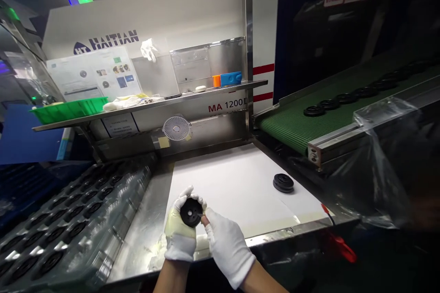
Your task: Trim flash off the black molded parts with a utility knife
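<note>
My left hand (179,233), in a white glove with a yellowed palm, is closed around a round black plastic disc (191,213). The disc is tilted toward me and shows a light spot near its centre and several small holes. At the disc's right edge is my right hand (227,242), gloved in white with a bare fingertip showing. Its fingers are pinched together; a thin tip seems to stick out of them over the disc, too small to name. Beyond my hands, a small stack of black discs (283,183) lies on the white sheet (227,183) covering the bench.
Grey trays (103,247) holding several black discs stand at left. On the right, a green conveyor belt (285,128) carries a row of discs. A shelf (192,94) holds a green bin (70,111). A red-handled tool (343,248) hangs by the bench's front edge.
</note>
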`<state>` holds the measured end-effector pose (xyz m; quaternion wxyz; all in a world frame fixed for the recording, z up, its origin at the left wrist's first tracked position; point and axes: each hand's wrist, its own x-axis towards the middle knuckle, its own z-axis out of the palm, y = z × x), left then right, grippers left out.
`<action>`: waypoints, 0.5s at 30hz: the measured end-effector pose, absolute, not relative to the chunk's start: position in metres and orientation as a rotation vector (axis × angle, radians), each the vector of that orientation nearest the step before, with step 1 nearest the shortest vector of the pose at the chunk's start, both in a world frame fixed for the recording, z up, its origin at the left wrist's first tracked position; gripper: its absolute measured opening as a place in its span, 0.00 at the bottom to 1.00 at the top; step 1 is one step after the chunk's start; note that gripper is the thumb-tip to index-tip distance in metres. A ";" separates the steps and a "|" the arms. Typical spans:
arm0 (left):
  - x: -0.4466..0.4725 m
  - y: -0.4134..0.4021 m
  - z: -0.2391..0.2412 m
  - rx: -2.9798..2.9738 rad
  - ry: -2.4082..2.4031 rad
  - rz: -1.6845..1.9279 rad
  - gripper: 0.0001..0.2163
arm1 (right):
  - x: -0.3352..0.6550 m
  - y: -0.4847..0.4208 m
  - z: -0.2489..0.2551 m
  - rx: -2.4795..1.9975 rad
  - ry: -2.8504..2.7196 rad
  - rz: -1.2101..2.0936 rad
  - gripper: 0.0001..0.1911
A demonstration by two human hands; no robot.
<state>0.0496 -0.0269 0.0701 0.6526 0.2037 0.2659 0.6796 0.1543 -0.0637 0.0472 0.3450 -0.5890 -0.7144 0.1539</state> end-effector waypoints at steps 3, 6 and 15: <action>0.048 -0.018 0.067 0.426 0.590 1.569 0.07 | 0.148 -0.058 0.046 -1.559 -1.838 0.381 0.16; 0.045 -0.006 0.064 0.385 0.553 1.589 0.06 | 0.139 -0.050 0.043 -1.564 -1.886 0.377 0.15; 0.042 0.023 0.046 0.383 0.546 1.621 0.07 | 0.129 -0.023 0.034 -1.713 -1.876 0.325 0.16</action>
